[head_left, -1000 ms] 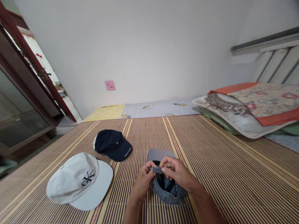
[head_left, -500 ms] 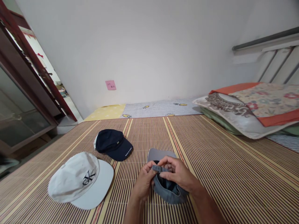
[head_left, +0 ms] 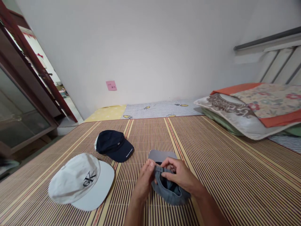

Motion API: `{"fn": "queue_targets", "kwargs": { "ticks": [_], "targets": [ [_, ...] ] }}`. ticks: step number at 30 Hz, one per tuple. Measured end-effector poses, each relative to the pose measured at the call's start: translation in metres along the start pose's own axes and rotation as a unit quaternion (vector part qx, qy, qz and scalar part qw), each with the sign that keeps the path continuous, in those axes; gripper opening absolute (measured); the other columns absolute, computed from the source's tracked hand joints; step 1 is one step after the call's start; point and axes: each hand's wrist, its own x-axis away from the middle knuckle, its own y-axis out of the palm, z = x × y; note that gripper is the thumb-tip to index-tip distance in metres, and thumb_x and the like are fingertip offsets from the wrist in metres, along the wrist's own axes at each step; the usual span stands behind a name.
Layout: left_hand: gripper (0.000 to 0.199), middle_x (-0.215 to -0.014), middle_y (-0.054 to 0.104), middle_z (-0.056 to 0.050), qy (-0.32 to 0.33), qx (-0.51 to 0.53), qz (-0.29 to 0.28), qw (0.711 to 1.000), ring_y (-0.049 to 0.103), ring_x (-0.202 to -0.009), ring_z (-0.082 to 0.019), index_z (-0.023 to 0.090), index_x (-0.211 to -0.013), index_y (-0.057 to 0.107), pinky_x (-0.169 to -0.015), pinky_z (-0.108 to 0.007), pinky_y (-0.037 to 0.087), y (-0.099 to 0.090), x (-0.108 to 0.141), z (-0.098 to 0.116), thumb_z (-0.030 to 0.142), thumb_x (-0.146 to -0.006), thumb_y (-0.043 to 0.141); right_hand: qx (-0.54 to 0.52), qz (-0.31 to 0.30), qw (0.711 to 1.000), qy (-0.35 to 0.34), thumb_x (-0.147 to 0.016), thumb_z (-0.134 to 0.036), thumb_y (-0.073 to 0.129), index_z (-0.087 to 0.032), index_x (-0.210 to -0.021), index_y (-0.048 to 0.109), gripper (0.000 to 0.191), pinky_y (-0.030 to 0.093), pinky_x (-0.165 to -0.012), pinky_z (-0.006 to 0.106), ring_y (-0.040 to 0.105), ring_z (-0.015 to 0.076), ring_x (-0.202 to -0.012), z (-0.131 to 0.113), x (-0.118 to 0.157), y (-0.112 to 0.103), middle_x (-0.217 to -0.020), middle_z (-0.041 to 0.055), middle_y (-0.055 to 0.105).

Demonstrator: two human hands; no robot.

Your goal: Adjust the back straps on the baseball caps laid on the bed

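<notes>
A grey-blue baseball cap (head_left: pixel 171 197) lies upside down on the striped mat, its paler brim pointing away from me. My left hand (head_left: pixel 145 178) pinches the left end of the cap's back strap (head_left: pixel 159 169) between thumb and fingers. On the other side, my right hand (head_left: pixel 180 176) grips the strap near its middle with thumb and forefinger. The fingers cover part of the strap and its fastening. To the left sits a white cap (head_left: pixel 77 180) with black letters on its front. Just beyond it is a navy cap (head_left: pixel 114 145) with small lettering on the brim.
The striped bamboo mat (head_left: pixel 225 175) spreads under everything. At the right are stacked pillows (head_left: pixel 235 117) with a floral, orange-edged cover (head_left: pixel 275 100) on top. A white wall with a pink note (head_left: pixel 111 85) rises behind. A door frame (head_left: pixel 54 91) stands at the far left.
My left thumb and fingers have shifted up over the strap's left end, covering the loose tip seen before. The right hand has barely moved; the other caps are unchanged.
</notes>
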Motion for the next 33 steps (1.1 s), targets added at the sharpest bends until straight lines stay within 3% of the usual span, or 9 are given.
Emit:
{"fn": "queue_targets", "kwargs": {
  "ticks": [5,11,20,23,25,29,33],
  "targets": [
    [0.046,-0.062,0.047,0.008,-0.028,-0.083,-0.016,0.996,0.037,-0.051,-0.008,0.021,-0.077,0.054,-0.050,-0.021,0.029,-0.002,0.002,0.004,0.059,-0.079,0.080,-0.010,-0.017,1.000,-0.004,-0.077,-0.014,0.068,-0.021,-0.088,0.067,0.013,0.038,-0.062,0.026,0.050,0.0123,-0.067,0.006,0.000,-0.001,-0.074,-0.0042,0.057],
    [0.043,-0.066,0.048,0.006,-0.028,-0.066,-0.046,0.996,0.040,-0.055,-0.008,0.021,-0.072,0.052,-0.052,-0.021,0.034,-0.001,0.002,0.008,0.053,-0.080,0.079,-0.007,-0.036,0.999,0.000,-0.077,-0.014,0.067,-0.021,-0.087,0.063,0.012,0.035,-0.059,0.025,0.047,0.0115,-0.065,0.005,0.002,-0.002,-0.071,-0.0060,0.052],
    [0.038,-0.081,0.058,0.002,-0.017,-0.052,-0.043,0.998,0.048,-0.061,-0.009,0.020,-0.074,0.053,-0.055,-0.022,0.040,-0.003,0.002,0.004,0.047,-0.081,0.079,-0.013,-0.031,0.999,0.002,-0.077,-0.017,0.068,-0.021,-0.086,0.063,0.012,0.037,-0.061,0.025,0.050,0.0115,-0.065,0.004,0.000,-0.003,-0.072,-0.0057,0.053],
    [0.041,-0.083,0.060,0.002,-0.007,-0.058,-0.031,0.998,0.048,-0.059,-0.008,0.020,-0.075,0.053,-0.053,-0.022,0.039,-0.008,0.001,0.004,0.049,-0.079,0.081,-0.060,-0.042,0.997,0.010,-0.079,-0.026,0.073,-0.021,-0.100,0.066,0.022,0.046,-0.067,0.027,0.061,0.0146,-0.070,0.004,0.002,-0.008,-0.078,-0.0029,0.063],
    [0.042,-0.080,0.061,0.002,-0.005,-0.062,-0.026,0.998,0.047,-0.056,-0.008,0.020,-0.075,0.052,-0.051,-0.021,0.038,-0.012,0.001,0.006,0.049,-0.079,0.082,-0.094,-0.089,0.991,0.030,-0.086,-0.038,0.071,-0.020,-0.111,0.066,0.031,0.051,-0.073,0.032,0.069,0.0181,-0.075,0.004,0.004,-0.015,-0.080,0.0004,0.071],
    [0.040,-0.079,0.062,0.002,-0.013,-0.073,-0.033,0.997,0.046,-0.054,-0.006,0.019,-0.077,0.052,-0.049,-0.019,0.037,-0.021,0.001,0.009,0.046,-0.081,0.082,-0.126,-0.178,0.973,0.080,-0.090,-0.055,0.068,-0.018,-0.093,0.071,0.037,0.049,-0.066,0.029,0.068,0.0160,-0.062,0.010,0.011,-0.028,-0.069,0.0022,0.074],
    [0.038,-0.070,0.056,0.006,-0.027,-0.090,-0.064,0.993,0.046,-0.050,-0.006,0.020,-0.080,0.053,-0.047,-0.019,0.037,-0.028,0.003,0.007,0.046,-0.083,0.080,-0.190,-0.125,0.969,0.095,-0.082,-0.058,0.077,-0.018,-0.091,0.072,0.042,0.042,-0.054,0.022,0.058,0.0103,-0.052,0.015,0.014,-0.034,-0.064,-0.0030,0.066]
  ]
}}
